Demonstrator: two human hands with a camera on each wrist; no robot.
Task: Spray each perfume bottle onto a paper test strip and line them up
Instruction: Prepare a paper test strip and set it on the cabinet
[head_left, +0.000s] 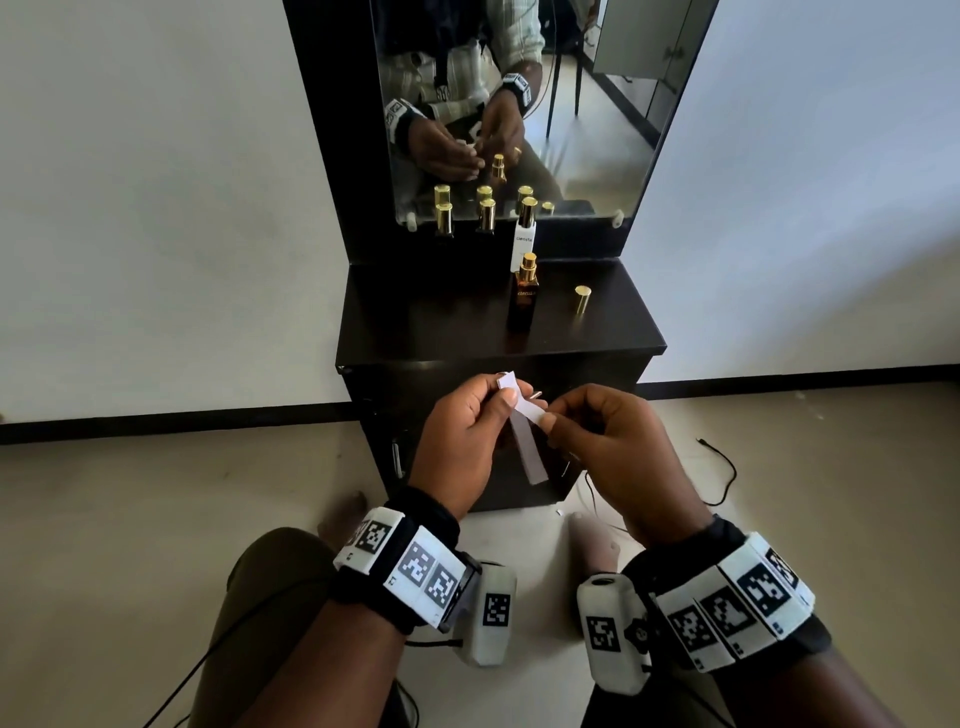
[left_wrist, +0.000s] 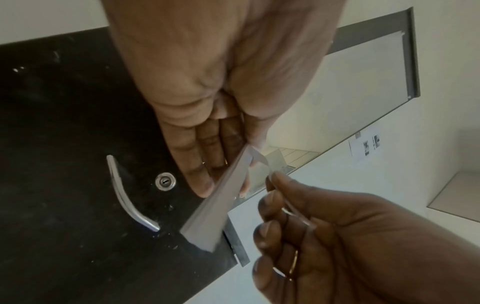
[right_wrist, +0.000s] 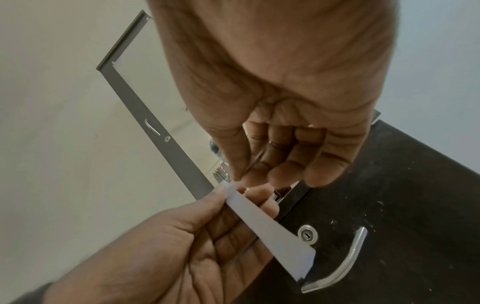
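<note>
In front of the dark dresser my left hand (head_left: 506, 397) pinches a small bunch of white paper strips (head_left: 531, 457) near their top, and the long ends hang down. My right hand (head_left: 545, 421) pinches the upper end of one strip and bends it away from the rest. The wrist views show the same strips (left_wrist: 221, 203) (right_wrist: 272, 228) between both hands. On the dresser top an uncapped amber perfume bottle (head_left: 523, 301) stands in front of a white bottle (head_left: 523, 244) with a gold cap. Two dark gold-capped bottles (head_left: 444, 218) (head_left: 487, 214) stand by the mirror.
A loose gold cap (head_left: 583, 299) stands right of the amber bottle. The mirror (head_left: 571, 130) rises behind the bottles. The dresser door has a metal handle (left_wrist: 127, 197) and a keyhole (left_wrist: 165, 181) just behind my hands. A black cable (head_left: 724, 467) lies on the floor at the right.
</note>
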